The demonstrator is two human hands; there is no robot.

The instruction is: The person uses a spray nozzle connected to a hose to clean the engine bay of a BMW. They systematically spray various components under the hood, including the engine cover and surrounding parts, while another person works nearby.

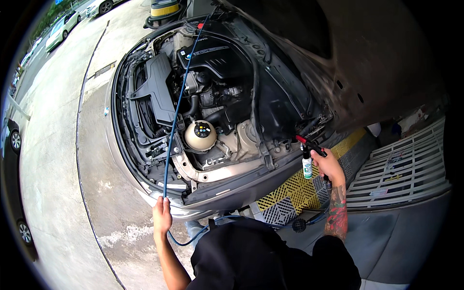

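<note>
- Two hands in view, both occupied: our left hand (163, 216) curls around a blue hose (176, 121); our right hand (329, 166) wraps the grip of a black spray gun (315, 147) with a red nozzle (301, 139). No gap seen in either grasp.
- Key relation, as we judge it: spray gun lies off to our right, in the nearer right hand, well apart from the left. Its long axis slants up and leftward from the grip, so the nozzle faces the right-hand side of the engine bay (222, 175). Contact at the tip: we cannot tell.
- From the left hand the hose runs away across the bay to its far end; another stretch loops below that hand and passes right along our dark clothing (256, 256).
- Nearest container: white bottle (307, 167) with green marking, hanging under the gun's front, just left of the right hand. Fill level: we cannot tell.
- Yellow and grey floor tiles (309, 195) beside the car; white slatted panel (396, 170) farther right.
- In the bay: rounded cream tank (197, 142), right of the hose, black cap (202, 129) on; contents hidden from us.
- Beyond: black engine cover (215, 60); raised hood (382, 72) over the right side.
- Farthest: yellow-and-black drum-shaped machine (165, 10), white parked car (61, 33).
</note>
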